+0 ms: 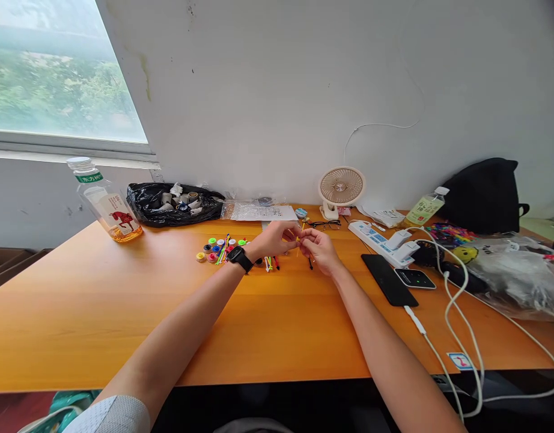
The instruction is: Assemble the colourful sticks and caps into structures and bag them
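Observation:
My left hand [277, 238], with a black watch [240, 260] on its wrist, meets my right hand [321, 248] above the middle of the table. Between their fingertips stands a thin yellow strip [303, 228], roughly upright; both hands pinch it. Its exact kind is too small to make out. Left of and partly behind my left hand lie several small round coloured pieces [213, 257] in yellow, red, blue, white and green. Thin coloured strips [223, 249] lie among them, and more strips [268, 263] show below my left hand. A short dark strip [310, 263] lies beneath my right hand.
A tall bottle [117, 216] and a black bag of scraps [169, 204] stand at the left. A small fan [341, 187] and glasses [326, 225] are at the back. To the right are a power strip [380, 240], phone [389, 279], white cables [466, 331] and plastic bags [515, 270].

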Demonstrator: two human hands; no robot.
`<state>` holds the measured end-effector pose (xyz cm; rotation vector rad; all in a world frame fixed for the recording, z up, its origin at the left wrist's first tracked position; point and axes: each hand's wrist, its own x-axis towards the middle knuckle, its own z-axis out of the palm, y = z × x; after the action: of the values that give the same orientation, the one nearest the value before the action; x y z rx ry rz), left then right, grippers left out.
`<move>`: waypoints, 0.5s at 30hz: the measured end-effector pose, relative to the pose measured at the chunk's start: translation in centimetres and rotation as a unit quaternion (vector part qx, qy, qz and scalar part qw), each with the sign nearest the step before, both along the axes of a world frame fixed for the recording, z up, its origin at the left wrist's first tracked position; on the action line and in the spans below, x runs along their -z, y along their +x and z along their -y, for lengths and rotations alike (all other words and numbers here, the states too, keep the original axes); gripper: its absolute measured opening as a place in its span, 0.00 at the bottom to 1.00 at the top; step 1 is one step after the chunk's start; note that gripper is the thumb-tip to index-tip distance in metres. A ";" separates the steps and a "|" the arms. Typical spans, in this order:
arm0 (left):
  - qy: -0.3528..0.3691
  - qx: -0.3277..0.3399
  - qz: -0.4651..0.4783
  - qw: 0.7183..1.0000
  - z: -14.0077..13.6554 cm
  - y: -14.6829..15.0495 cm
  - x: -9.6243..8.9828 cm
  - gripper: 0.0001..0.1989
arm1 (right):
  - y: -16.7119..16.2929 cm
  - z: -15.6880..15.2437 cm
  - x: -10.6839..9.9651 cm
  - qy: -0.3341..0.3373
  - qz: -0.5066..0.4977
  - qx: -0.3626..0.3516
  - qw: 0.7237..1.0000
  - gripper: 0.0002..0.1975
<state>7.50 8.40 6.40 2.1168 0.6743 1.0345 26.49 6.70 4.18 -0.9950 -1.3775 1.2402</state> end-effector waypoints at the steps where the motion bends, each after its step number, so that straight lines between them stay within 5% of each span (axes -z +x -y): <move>1: -0.014 0.008 -0.007 1.000 -0.1 -0.1 0.1 0.07 | 0.0 -0.1 0.2 -0.001 0.015 -0.007 1.000 0.14; 6: -0.009 -0.022 -0.064 0.998 -0.7 -0.3 1.2 0.06 | 0.5 -0.8 1.4 0.052 0.160 0.005 0.986 0.12; 12: 0.081 -0.107 -0.204 0.970 -0.1 0.5 2.7 0.05 | 1.5 -0.6 2.4 0.171 0.464 0.064 0.867 0.05; 15: 0.093 -0.128 -0.259 0.953 0.2 0.9 3.4 0.04 | 1.6 -0.5 2.0 0.176 0.490 0.108 0.847 0.03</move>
<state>8.38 8.24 3.02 2.5451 1.1665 0.6842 28.05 7.25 2.13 -1.5436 -2.0780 0.2120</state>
